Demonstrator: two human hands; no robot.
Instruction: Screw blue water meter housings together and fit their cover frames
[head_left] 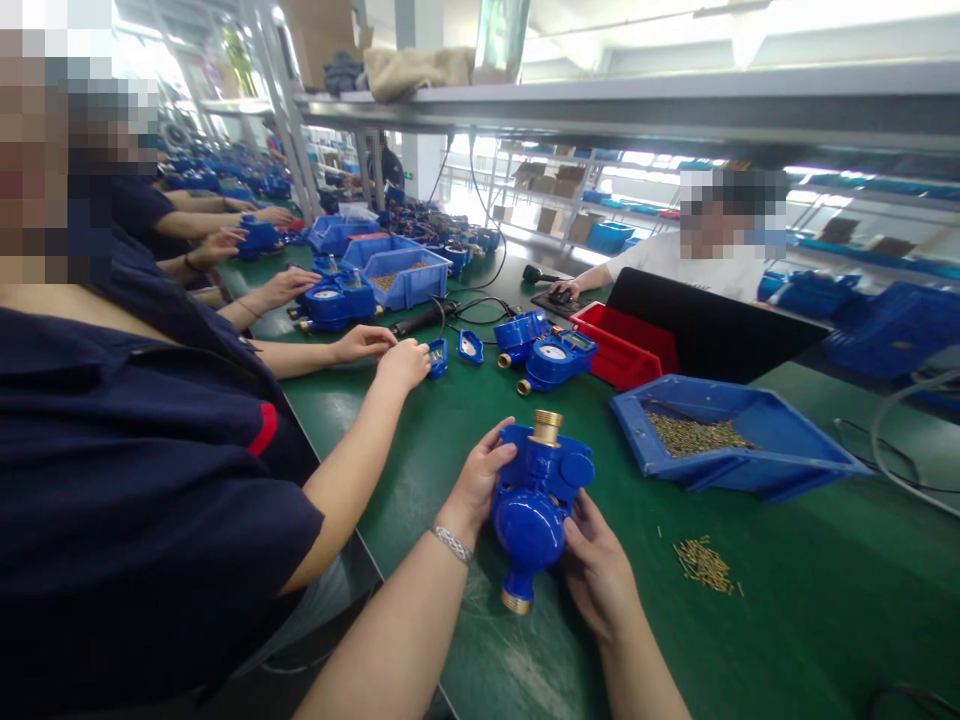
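White glare pours in above the shelf, bleaching the ceiling. Below the shelf, the table looks dimmer to me, with a faint sheen; cartons beyond the shelf are soft.

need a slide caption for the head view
Left hand and right hand hold a blue meter over a green table near loose screws.

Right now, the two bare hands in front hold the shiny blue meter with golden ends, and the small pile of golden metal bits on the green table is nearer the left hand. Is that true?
Not quite: the head view shows the pile of golden metal bits nearer the right hand, not the left hand. Both do hold the shiny blue meter.
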